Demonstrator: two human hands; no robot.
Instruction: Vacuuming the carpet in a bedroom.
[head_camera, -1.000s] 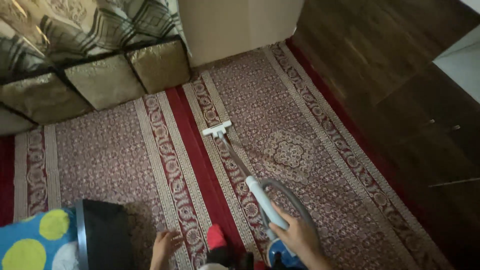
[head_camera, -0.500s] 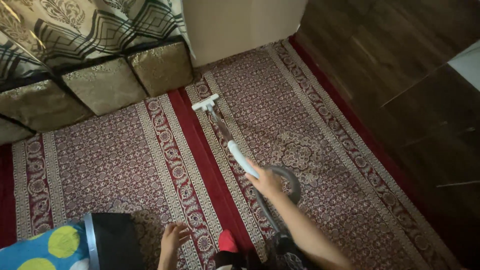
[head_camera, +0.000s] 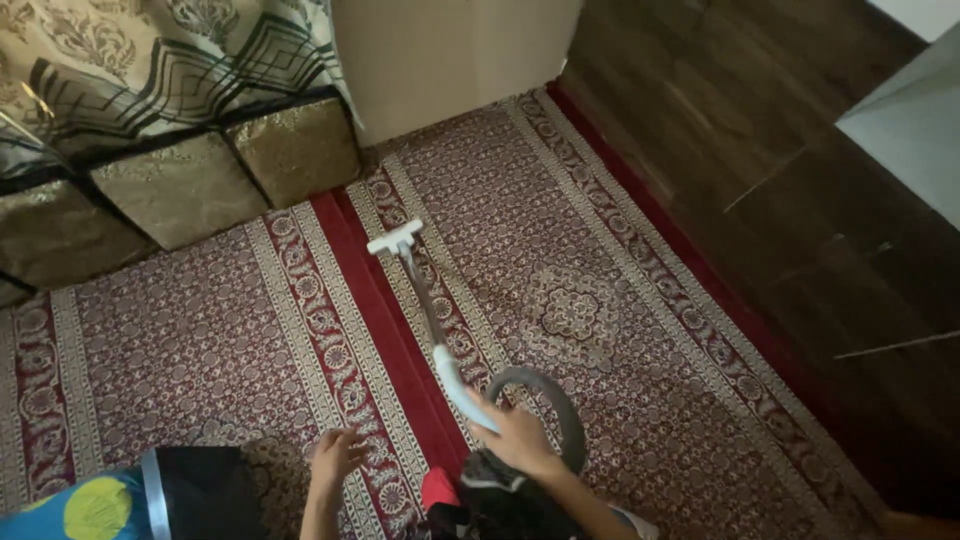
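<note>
My right hand (head_camera: 515, 435) has its grip closed on the vacuum wand (head_camera: 455, 385); the floor head (head_camera: 396, 238) sits at 11 o'clock from it, on the patterned rug (head_camera: 600, 260). Left hand (head_camera: 335, 455) is empty, fingers spread, hovering at 9 o'clock. Risks as I judge them — the grey hose (head_camera: 560, 400) loops right behind my grip and could snag, and the head could catch the cushions (head_camera: 180, 185). The vacuum body is cut off at the bottom edge, and my palm hides the handle.

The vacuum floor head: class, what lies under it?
The white floor head rests on the red patterned carpet, near a cream stripe. The carpet directly beneath it is covered.
</note>
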